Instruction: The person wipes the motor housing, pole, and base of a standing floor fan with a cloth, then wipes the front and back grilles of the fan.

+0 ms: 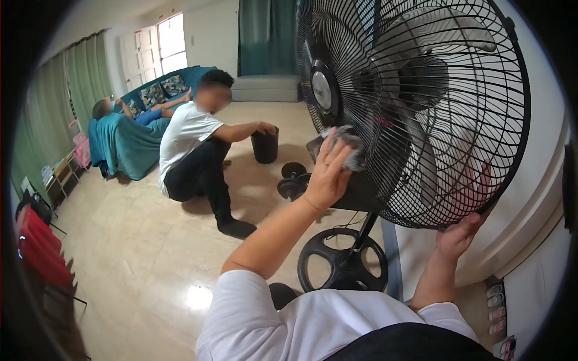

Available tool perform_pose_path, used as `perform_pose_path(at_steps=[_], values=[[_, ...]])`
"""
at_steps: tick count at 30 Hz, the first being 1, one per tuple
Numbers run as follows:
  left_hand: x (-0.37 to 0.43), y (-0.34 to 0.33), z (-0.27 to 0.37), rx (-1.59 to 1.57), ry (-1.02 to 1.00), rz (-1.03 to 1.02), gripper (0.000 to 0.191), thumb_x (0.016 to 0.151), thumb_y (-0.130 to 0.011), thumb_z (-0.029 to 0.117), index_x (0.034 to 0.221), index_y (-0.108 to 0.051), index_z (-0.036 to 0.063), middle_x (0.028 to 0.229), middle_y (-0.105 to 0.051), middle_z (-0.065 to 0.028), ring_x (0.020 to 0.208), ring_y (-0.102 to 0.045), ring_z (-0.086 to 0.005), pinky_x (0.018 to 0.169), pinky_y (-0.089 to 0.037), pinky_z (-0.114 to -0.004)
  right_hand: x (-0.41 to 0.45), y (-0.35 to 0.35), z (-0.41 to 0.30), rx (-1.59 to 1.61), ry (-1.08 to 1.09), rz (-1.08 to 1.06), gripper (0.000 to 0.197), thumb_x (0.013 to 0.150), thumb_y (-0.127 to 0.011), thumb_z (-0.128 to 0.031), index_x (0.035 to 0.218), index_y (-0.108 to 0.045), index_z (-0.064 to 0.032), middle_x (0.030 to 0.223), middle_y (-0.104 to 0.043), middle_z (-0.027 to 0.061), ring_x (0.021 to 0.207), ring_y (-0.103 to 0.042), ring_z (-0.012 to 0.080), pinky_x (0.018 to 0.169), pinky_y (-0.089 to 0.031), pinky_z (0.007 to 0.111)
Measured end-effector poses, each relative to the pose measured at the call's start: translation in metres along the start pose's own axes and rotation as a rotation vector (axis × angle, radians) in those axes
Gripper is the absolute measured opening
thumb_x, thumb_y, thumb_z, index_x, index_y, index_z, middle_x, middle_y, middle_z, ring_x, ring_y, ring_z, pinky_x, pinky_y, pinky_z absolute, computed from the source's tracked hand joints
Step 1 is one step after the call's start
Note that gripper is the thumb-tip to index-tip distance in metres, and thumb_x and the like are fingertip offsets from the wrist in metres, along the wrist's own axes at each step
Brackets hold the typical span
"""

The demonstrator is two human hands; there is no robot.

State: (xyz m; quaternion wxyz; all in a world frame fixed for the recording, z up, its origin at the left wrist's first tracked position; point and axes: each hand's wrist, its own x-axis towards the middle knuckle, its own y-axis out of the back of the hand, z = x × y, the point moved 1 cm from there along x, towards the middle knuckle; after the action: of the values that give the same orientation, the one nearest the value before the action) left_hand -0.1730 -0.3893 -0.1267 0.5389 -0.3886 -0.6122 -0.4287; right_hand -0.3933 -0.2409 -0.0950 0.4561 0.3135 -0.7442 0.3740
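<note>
A large black stand fan with a wire guard (pixel 478 113) stands before me, its pale blades and round badge (pixel 322 90) behind and on the guard. My left hand (pixel 329 171) presses a crumpled grey cloth (pixel 350 146) against the guard's lower front, just below the badge. At the guard's lower right rim, my right hand (pixel 458 237) holds the edge; its fingers show faintly through the wires. A black pole runs down to the fan's round, spoked base (pixel 343 261) on the floor.
A co-worker in a white shirt (pixel 189 135) squats at left, one hand on a black bin (pixel 265 145). Dumbbells (pixel 293 180) lie near the fan. Another person lies on a teal-covered sofa (pixel 126 149). Red chairs (pixel 43 243) stand at far left; a wall is at right.
</note>
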Motion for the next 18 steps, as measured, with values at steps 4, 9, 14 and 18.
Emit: perform_pose_path(at_steps=[4, 9, 14, 18], values=[[0.016, -0.014, -0.014, -0.538, 0.911, 0.228, 0.043, 0.086, -0.044, 0.007, 0.128, -0.039, -0.0021, 0.126, -0.044, -0.0232, 0.124, -0.036, -0.0364, 0.103, -0.026, -0.039, -0.001, -0.018, -0.014, -0.220, 0.200, -0.100, 0.069, 0.093, -0.033, -0.043, 0.135, -0.012, 0.0068, 0.138, -0.024, 0.0208, 0.125, -0.031, 0.0287, 0.103, -0.026, 0.039], [0.034, -0.015, 0.020, -0.263, 0.346, 0.285, 0.042, 0.094, -0.034, 0.017, 0.131, -0.033, -0.0051, 0.132, -0.038, -0.0226, 0.125, -0.035, -0.0309, 0.103, -0.024, -0.032, 0.000, -0.026, -0.018, -0.230, 0.218, -0.042, 0.068, 0.094, -0.033, -0.041, 0.135, -0.010, 0.0077, 0.138, -0.022, 0.0227, 0.125, -0.031, 0.0296, 0.103, -0.027, 0.039], [-0.001, -0.009, 0.001, -0.571, 1.027, 0.356, 0.040, 0.096, -0.034, 0.027, 0.117, -0.046, -0.0052, 0.109, -0.053, -0.0151, 0.103, -0.049, -0.0225, 0.092, -0.035, -0.031, 0.000, -0.020, -0.016, -0.221, 0.172, -0.136, 0.066, 0.094, -0.032, -0.039, 0.135, -0.009, 0.0076, 0.139, -0.020, 0.0243, 0.126, -0.030, 0.0306, 0.104, -0.027, 0.039], [0.110, 0.032, -0.002, -0.636, 0.402, 0.498, 0.033, 0.096, -0.034, 0.023, 0.114, -0.048, -0.0012, 0.098, -0.054, -0.0043, 0.086, -0.048, -0.0104, 0.077, -0.040, -0.023, -0.001, -0.024, -0.021, -0.229, 0.216, -0.091, 0.067, 0.094, -0.034, -0.039, 0.135, -0.010, 0.0074, 0.139, -0.020, 0.0239, 0.126, -0.029, 0.0311, 0.104, -0.026, 0.040]])
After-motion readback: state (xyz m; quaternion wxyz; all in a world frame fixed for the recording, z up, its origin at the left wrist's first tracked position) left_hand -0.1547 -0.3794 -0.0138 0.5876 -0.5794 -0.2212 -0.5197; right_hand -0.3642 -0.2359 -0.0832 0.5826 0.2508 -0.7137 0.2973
